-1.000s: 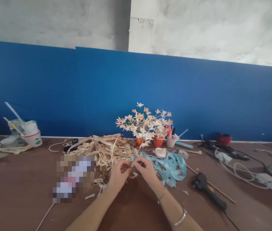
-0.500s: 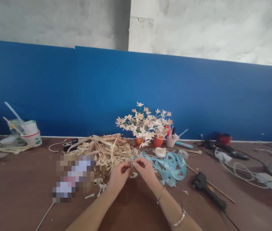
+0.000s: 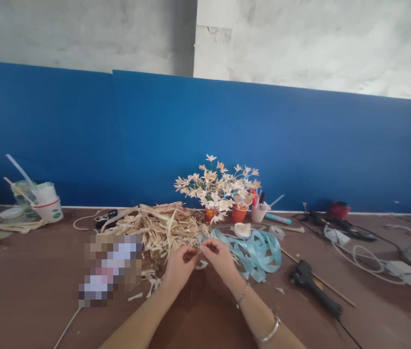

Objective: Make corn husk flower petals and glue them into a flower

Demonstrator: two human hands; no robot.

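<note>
My left hand (image 3: 178, 264) and my right hand (image 3: 220, 256) meet fingertip to fingertip above the brown table (image 3: 27, 286). Both pinch a small pale piece between them, too small to name. A pile of dried straw-coloured leaf strips (image 3: 156, 226) lies just beyond my left hand. A tangle of light blue ribbon (image 3: 258, 250) lies beside my right hand. A small pale scrap (image 3: 201, 265) rests on the table under the fingers.
Pots of pale handmade flowers (image 3: 217, 186) stand at the blue back wall. A black glue gun (image 3: 312, 286) with a thin stick lies right. Cables (image 3: 358, 254) trail far right. A white cup (image 3: 48, 203) stands far left. A blurred patch (image 3: 111, 266) lies left of my hands.
My hands have drawn slightly closer together at the fingertips; otherwise nothing has visibly moved.
</note>
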